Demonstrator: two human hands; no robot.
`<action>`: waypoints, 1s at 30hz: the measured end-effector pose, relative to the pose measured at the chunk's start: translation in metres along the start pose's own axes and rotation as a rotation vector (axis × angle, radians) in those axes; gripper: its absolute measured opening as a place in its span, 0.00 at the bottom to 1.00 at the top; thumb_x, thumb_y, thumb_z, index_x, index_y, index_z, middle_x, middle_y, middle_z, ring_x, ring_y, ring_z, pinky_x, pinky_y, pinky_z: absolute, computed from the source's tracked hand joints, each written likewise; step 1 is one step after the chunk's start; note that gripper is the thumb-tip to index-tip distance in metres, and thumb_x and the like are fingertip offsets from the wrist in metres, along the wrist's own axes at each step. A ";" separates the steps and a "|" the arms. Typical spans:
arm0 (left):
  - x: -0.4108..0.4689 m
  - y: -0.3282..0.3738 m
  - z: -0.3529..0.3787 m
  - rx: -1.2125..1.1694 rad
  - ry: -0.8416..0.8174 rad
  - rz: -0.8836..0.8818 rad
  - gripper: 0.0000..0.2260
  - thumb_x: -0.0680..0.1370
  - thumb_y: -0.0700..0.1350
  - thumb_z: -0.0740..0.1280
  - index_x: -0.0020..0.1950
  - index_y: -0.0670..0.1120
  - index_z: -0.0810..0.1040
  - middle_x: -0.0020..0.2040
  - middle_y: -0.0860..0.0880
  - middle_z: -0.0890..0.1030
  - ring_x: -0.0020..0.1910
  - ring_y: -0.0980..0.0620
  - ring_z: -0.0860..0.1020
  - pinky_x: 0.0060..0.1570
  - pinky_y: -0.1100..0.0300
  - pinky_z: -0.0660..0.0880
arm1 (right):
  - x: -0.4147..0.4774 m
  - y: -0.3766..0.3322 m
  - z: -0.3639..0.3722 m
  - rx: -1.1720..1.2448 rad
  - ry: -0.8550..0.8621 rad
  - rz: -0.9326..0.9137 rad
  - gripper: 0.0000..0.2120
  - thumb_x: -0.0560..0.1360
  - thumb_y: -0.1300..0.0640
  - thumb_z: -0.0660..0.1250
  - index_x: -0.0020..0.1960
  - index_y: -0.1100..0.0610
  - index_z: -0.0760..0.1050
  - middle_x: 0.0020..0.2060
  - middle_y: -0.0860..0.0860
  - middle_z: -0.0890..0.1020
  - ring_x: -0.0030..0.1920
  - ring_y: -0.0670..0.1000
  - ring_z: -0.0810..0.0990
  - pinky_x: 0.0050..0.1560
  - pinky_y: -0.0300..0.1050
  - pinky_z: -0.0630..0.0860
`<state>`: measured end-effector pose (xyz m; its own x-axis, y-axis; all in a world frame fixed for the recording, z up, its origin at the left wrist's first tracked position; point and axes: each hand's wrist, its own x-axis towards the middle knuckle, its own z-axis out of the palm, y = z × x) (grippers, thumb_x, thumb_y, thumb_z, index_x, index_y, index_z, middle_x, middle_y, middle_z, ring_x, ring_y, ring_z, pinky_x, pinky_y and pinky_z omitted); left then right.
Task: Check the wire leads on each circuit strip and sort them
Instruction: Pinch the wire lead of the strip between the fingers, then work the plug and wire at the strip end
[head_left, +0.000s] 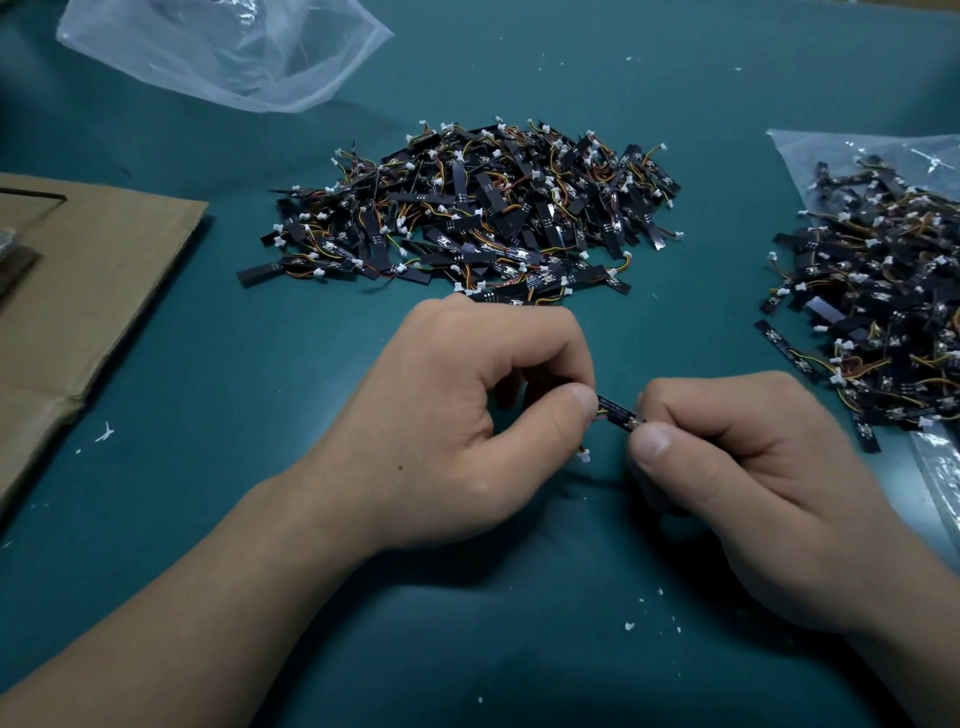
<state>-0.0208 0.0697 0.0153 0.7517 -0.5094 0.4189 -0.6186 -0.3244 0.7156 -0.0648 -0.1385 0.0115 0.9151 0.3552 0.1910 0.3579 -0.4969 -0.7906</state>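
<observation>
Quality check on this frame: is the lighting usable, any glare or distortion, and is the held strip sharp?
Head view: light is dim and bluish, with soft shadows under the left hand and right hand; head view: white glare on the clear bag; head view: corners darken and edges look stretched; head view: the held strip is small and soft, its leads unreadable.

Your left hand (470, 415) and right hand (737, 467) pinch opposite ends of one black circuit strip (618, 414) above the green desk (260, 364). Its white connector (583, 455) dangles beneath. A strip pile (467, 213) lies beyond, another (878, 296) on plastic at the right edge.
</observation>
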 end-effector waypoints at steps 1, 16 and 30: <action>0.000 0.000 -0.001 -0.006 0.000 -0.002 0.07 0.75 0.38 0.69 0.37 0.45 0.78 0.31 0.57 0.74 0.32 0.54 0.74 0.37 0.61 0.70 | 0.000 0.000 0.000 0.007 -0.019 -0.007 0.20 0.78 0.49 0.61 0.30 0.56 0.66 0.24 0.51 0.66 0.26 0.54 0.66 0.28 0.52 0.65; 0.006 -0.018 -0.003 0.441 0.423 -0.429 0.07 0.75 0.50 0.64 0.50 0.57 0.80 0.48 0.59 0.80 0.53 0.51 0.76 0.57 0.54 0.62 | 0.003 0.012 0.006 0.200 0.532 0.072 0.09 0.82 0.53 0.65 0.60 0.48 0.81 0.32 0.47 0.82 0.24 0.42 0.72 0.29 0.30 0.68; 0.004 -0.023 0.002 0.220 0.416 -0.413 0.33 0.75 0.33 0.67 0.77 0.50 0.61 0.45 0.58 0.78 0.42 0.56 0.77 0.45 0.62 0.72 | 0.001 0.008 0.010 -0.081 0.240 0.109 0.06 0.79 0.52 0.68 0.47 0.47 0.83 0.31 0.41 0.82 0.28 0.44 0.77 0.32 0.28 0.67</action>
<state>-0.0043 0.0733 -0.0010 0.9373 0.0317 0.3469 -0.2576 -0.6074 0.7515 -0.0631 -0.1342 -0.0007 0.9636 0.1030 0.2469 0.2593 -0.5867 -0.7671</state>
